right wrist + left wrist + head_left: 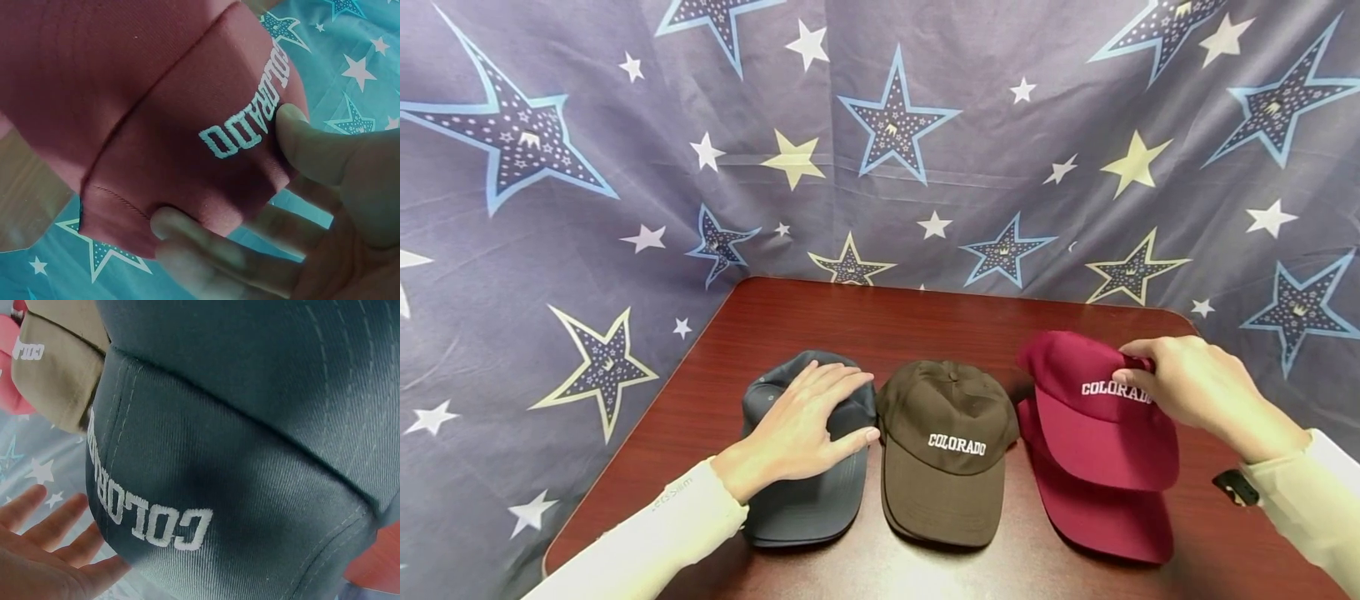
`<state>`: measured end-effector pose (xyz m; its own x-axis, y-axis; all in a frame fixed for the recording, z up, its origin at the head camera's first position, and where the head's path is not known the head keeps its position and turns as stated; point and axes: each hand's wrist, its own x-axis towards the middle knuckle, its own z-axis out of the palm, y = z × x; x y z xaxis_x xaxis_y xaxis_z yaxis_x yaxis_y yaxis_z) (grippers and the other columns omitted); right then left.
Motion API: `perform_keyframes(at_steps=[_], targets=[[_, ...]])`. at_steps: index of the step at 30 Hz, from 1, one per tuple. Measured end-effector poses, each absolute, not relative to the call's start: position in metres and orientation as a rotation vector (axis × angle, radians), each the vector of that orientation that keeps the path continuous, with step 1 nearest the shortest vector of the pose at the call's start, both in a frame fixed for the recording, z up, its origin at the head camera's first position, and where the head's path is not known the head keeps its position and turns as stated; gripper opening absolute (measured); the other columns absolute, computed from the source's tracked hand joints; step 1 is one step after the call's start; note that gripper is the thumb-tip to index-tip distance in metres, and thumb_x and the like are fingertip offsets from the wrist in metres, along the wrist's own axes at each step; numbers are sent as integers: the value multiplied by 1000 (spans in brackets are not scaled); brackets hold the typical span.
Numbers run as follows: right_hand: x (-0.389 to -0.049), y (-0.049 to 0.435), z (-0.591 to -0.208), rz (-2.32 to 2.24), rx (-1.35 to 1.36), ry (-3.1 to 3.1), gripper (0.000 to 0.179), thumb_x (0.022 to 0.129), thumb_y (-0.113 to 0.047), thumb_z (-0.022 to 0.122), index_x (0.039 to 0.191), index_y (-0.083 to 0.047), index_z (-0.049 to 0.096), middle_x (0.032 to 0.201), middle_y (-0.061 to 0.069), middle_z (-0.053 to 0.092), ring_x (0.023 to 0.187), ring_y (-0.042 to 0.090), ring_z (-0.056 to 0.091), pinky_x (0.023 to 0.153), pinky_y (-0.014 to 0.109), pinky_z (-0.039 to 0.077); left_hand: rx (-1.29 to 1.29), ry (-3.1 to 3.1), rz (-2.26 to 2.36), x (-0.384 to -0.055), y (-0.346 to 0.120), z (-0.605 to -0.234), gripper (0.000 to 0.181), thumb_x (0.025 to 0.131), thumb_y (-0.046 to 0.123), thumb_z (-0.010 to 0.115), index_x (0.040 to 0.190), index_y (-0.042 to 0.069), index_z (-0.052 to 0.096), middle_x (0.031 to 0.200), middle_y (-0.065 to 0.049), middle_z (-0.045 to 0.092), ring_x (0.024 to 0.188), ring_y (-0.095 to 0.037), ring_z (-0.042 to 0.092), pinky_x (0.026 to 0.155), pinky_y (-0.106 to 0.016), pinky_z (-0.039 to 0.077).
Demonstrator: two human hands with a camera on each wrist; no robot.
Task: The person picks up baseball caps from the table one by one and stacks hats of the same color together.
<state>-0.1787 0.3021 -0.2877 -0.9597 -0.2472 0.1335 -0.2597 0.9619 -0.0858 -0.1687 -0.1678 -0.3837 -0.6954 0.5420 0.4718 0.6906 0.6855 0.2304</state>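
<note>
At the right of the head view, my right hand [1187, 383] pinches the crown of a red baseball cap [1105, 433] lettered COLORADO. This cap overlaps a second red cap [1112, 533] below it. In the right wrist view, thumb and fingers press into the fabric of the red cap [169, 125] beside its lettering. My left hand [808, 421] lies over the crown of a dark blue-grey cap [805, 508], fingers straight and thumb apart. The left wrist view shows white lettering on the blue-grey cap [219, 481], the fingers [56, 525] beside it.
Between the hands sits a brown COLORADO cap [951, 450] with another brim showing under its own. All stand on a reddish-brown wooden table [917, 321]. A star-patterned cloth [985, 133] hangs behind and at the left. A small dark object [1236, 487] is beside the right sleeve.
</note>
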Motion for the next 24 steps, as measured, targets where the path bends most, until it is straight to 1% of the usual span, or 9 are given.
perform_keyframes(at_steps=[5, 9, 11, 15, 18, 21, 24], targets=[[-171, 303, -296, 149, 386, -2973, 32, 89, -35, 79, 115, -16, 76, 66, -9, 59, 63, 17, 57, 48, 43, 43, -971, -2517, -565, -168, -167, -385, 68, 89, 54, 73, 142, 12, 59, 136, -6, 61, 133, -26, 52, 119, -59, 28], [-165, 304, -303, 154, 386, -2951, 35, 88, -33, 81, 117, -14, 76, 72, -5, 65, 65, 19, 59, 49, 47, 45, -973, -2510, -567, -168, -166, -385, 68, 89, 54, 73, 141, 12, 59, 136, -6, 61, 132, -26, 53, 119, -59, 28], [-161, 305, -307, 162, 388, -2946, 35, 88, -32, 81, 117, -14, 76, 72, -5, 66, 64, 18, 59, 49, 47, 45, -973, -2513, -567, -168, -166, -385, 68, 89, 54, 73, 141, 12, 59, 136, -6, 61, 132, -26, 53, 119, -59, 28], [-155, 307, -314, 168, 372, -2944, 30, 88, -31, 80, 114, -16, 76, 70, -7, 63, 61, 16, 57, 47, 43, 42, -971, -2524, -573, -168, -166, -385, 68, 89, 54, 73, 142, 13, 59, 136, -6, 61, 133, -26, 53, 120, -58, 27], [-152, 308, -319, 176, 362, -2953, 33, 88, -31, 80, 116, -14, 75, 77, 0, 68, 62, 18, 58, 46, 42, 41, -970, -2528, -575, -167, -166, -385, 68, 89, 54, 73, 142, 13, 59, 136, -6, 61, 133, -27, 53, 120, -58, 27], [-151, 310, -325, 190, 358, -2968, 38, 88, -31, 81, 119, -11, 74, 89, 9, 72, 66, 24, 61, 47, 44, 42, -968, -2533, -574, -167, -165, -384, 68, 89, 54, 73, 142, 14, 59, 137, -6, 61, 133, -27, 52, 120, -57, 26], [-150, 311, -332, 189, 353, -2982, 38, 88, -31, 80, 120, -11, 74, 96, 14, 73, 70, 27, 64, 47, 45, 43, -966, -2538, -576, -167, -165, -384, 68, 89, 54, 73, 142, 14, 59, 137, -6, 61, 133, -27, 52, 121, -56, 26]])
